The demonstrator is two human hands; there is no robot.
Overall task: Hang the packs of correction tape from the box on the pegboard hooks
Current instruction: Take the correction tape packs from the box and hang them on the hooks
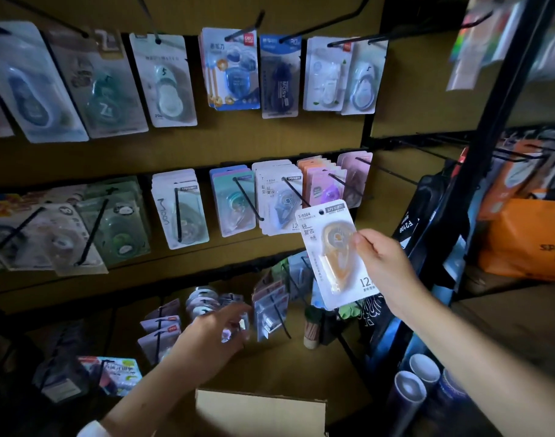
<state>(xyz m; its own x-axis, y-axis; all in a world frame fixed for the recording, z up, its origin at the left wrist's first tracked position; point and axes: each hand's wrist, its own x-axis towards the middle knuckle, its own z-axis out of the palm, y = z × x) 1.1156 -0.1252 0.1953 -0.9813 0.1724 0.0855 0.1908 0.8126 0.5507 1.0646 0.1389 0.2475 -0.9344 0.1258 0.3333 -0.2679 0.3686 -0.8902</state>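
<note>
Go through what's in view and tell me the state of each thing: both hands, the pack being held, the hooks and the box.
Right hand: pinches the orange pack, held up.
Orange pack: in hand, not on a hook, tilted.
Matching white packs: hanging on a middle-row hook.
Left hand: blurred, low by the bottom row; grip unclear.
Cardboard box: at the bottom edge, contents not visible.
Top-row hooks: several carry packs.

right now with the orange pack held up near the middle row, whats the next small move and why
Probably shift the orange pack, pinched in the right hand, up and left so its punched hole meets the tip of the hook holding matching white T-9264 packs. The hole sits just right of and below that tip, not yet threaded.
</note>
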